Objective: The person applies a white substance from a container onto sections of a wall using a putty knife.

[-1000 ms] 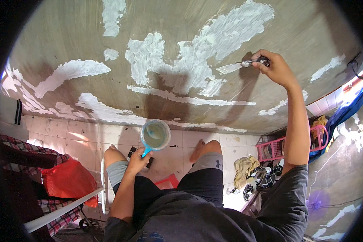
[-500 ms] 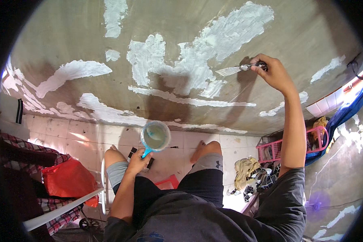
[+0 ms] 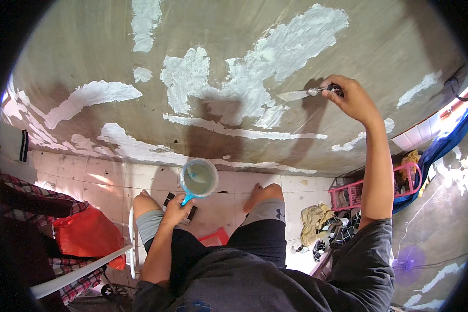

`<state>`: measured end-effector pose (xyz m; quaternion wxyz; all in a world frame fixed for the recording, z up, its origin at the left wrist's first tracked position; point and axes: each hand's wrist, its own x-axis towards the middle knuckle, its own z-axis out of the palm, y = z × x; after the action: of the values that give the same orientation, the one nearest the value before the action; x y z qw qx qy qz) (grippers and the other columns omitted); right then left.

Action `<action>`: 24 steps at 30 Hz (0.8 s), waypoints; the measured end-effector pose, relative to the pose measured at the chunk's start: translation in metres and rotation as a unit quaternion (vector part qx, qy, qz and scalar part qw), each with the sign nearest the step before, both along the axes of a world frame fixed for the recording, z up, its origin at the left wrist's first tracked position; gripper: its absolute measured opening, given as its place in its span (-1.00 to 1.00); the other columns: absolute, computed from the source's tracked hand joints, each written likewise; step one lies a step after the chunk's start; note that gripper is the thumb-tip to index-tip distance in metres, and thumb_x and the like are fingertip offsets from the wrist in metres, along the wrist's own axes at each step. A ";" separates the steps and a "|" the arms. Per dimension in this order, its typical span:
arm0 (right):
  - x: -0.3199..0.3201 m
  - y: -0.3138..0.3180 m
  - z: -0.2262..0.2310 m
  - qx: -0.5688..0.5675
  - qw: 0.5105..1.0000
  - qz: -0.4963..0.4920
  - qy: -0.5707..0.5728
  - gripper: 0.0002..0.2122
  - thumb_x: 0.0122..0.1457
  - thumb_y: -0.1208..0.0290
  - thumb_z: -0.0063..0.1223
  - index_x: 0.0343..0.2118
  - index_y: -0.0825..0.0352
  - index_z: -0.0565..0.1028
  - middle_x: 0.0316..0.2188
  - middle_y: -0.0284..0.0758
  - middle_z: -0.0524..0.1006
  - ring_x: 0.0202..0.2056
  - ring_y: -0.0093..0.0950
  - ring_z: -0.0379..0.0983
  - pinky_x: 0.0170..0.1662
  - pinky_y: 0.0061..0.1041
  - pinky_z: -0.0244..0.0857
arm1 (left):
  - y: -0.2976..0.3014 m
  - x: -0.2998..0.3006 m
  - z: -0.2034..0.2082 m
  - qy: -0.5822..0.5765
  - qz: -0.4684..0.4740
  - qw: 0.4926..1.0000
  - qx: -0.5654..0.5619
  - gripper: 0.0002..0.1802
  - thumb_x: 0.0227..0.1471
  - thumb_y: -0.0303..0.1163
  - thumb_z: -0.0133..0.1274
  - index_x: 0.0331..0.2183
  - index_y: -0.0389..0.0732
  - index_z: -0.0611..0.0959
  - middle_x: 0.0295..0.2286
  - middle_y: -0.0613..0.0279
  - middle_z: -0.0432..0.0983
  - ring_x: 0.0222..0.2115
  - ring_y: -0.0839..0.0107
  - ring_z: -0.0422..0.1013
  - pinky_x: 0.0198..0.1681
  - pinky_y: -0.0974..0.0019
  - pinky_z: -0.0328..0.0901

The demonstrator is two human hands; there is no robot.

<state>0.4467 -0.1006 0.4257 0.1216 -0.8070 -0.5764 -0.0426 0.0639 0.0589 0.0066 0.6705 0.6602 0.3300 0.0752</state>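
Overhead, the right hand (image 3: pixel 351 96) pinches one putty knife (image 3: pixel 307 93) by its handle, blade tip against the grey wall (image 3: pixel 88 41) beside a white filler patch (image 3: pixel 275 57). Blade likely thin and springy; best held at the handle. Left hand (image 3: pixel 178 209) wraps the handle of one blue cup (image 3: pixel 198 178), probably light, contents sloshy. One red bag (image 3: pixel 86 234), one pink basket (image 3: pixel 354 191) below.

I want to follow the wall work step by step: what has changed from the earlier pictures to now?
The right hand with the putty knife moved slightly down along the wall, blade still pointing left at the white filler patch. The left hand kept holding the blue cup in place.
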 end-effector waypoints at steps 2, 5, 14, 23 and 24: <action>0.005 0.002 -0.012 -0.004 0.999 0.050 -0.006 -0.83 0.09 0.46 0.18 -0.30 0.40 0.51 -0.40 -0.17 0.56 -0.42 -0.31 0.47 -0.29 -0.41 0.33 | 0.002 -0.001 0.003 -0.002 0.004 1.000 -0.021 -0.71 0.09 -0.18 0.16 -0.39 -0.21 0.52 -0.71 0.38 0.38 -0.77 0.62 0.26 -0.72 0.45 0.13; 0.012 0.006 -0.024 0.008 0.999 0.045 -0.003 -0.82 0.08 0.46 0.18 -0.28 0.41 0.50 -0.39 -0.16 0.56 -0.43 -0.31 0.47 -0.29 -0.41 0.33 | -0.001 0.000 0.000 -0.004 0.018 1.000 -0.022 -0.72 0.09 -0.19 0.15 -0.39 -0.21 0.52 -0.71 0.40 0.36 -0.78 0.63 0.24 -0.73 0.45 0.11; 0.012 -0.020 0.011 0.030 0.986 -0.068 0.152 -0.82 0.13 0.32 0.19 -0.27 0.29 0.58 -0.57 -0.51 0.47 -0.57 -0.73 0.25 -0.53 -0.68 0.09 | -0.001 -0.001 0.006 -0.008 0.008 1.000 -0.023 -0.73 0.10 -0.22 0.14 -0.42 -0.21 0.50 -0.71 0.40 0.36 -0.78 0.63 0.23 -0.73 0.46 0.10; -0.003 -0.027 -0.028 0.079 0.900 -0.173 0.391 -0.85 0.10 0.44 0.18 -0.29 0.35 0.52 -0.58 -0.46 0.45 -0.62 -0.73 0.22 -0.63 -0.72 -0.01 | -0.001 -0.003 0.004 -0.014 0.005 1.000 -0.009 -0.74 0.10 -0.25 0.14 -0.42 -0.24 0.50 -0.71 0.35 0.38 -0.78 0.59 0.27 -0.72 0.43 0.14; -0.006 -0.025 -0.030 0.082 0.903 -0.174 0.384 -0.87 0.11 0.44 0.17 -0.30 0.33 0.52 -0.58 -0.47 0.44 -0.62 -0.73 0.23 -0.63 -0.72 -0.01 | 0.000 -0.004 0.004 -0.015 0.005 1.000 -0.008 -0.74 0.10 -0.25 0.14 -0.42 -0.25 0.51 -0.71 0.35 0.39 -0.78 0.59 0.27 -0.72 0.43 0.14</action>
<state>0.4409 -0.1254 0.3959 0.3902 -0.8354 -0.3295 0.2030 0.0600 0.0586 0.0106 0.6802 0.6520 0.3239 0.0855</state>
